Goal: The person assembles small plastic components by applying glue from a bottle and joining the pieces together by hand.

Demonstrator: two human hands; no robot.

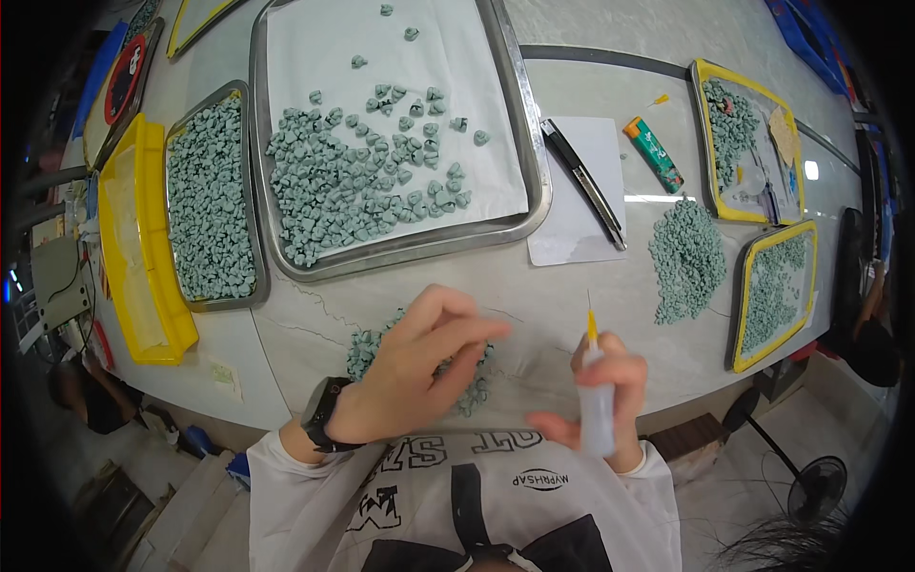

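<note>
1. Small heap of grey-green moulded pieces (469,389) on the pale marble-look table (534,315), near its front edge, directly under the left hand (419,367).
2. Left hand palm down over the heap, fingers loosely curled and reaching right, fingertips on or just above the pieces; whether any piece is pinched cannot be told. Black wristwatch (319,415) on that wrist.
3. Right hand (610,386) closed around a small translucent squeeze bottle (598,415), held upright, with an orange needle tip (591,324) pointing away from the body.
4. Beyond the hands: large steel tray lined with white paper (496,57), carrying a loose spread of the same pieces, densest at lower left.
5. Left of that: narrow steel tray (250,191) packed full of pieces, then a yellow plastic bin (152,238) beside it.
6. Right of the large tray: white paper sheet (572,229) with a black utility knife (583,181) lying on it; green lighter (654,154) just beyond.
7. Further right: second loose heap of pieces (688,259) on the table; two yellow-rimmed trays (753,315) holding more.
</note>
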